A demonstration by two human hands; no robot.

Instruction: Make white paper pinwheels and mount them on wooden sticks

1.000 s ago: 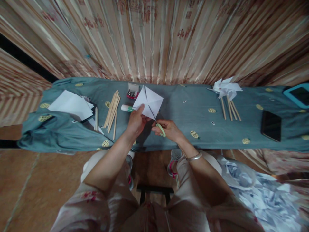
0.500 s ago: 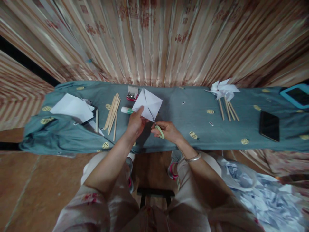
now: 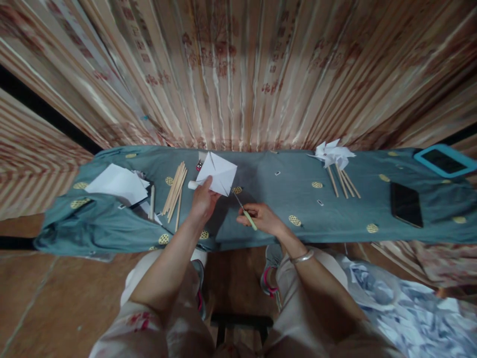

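A: What is seen around the left hand (image 3: 204, 199)?
B: To its left, loose white paper sheets (image 3: 117, 184) and a bundle of thin pale wooden sticks (image 3: 174, 191) are laid out. A white-capped tube (image 3: 193, 185) lies just beside the fingers. A folded white paper square (image 3: 222, 171) is pinched by that hand, thumb on top, held out beyond the fingers.

A: And the right hand (image 3: 261, 218)?
B: Slim metal scissors with pale green handles (image 3: 249, 219) are gripped there, the tips just beside the square's near corner. Farther right of that hand, white paper pinwheels (image 3: 333, 153) and a black phone (image 3: 406, 205) are set down.

A: What could go wrong?
B: The square could be bent or slip if it is pinched too loosely while its free corners are unsupported. If it were turned against the blades, a ragged slit could be made, or left fingertips nicked.

A: What is hard to make out?
B: The left fingers beneath the square are mostly hidden, and much of the tube is covered. How deep the slits run cannot be told, nor whether the blades are parted.
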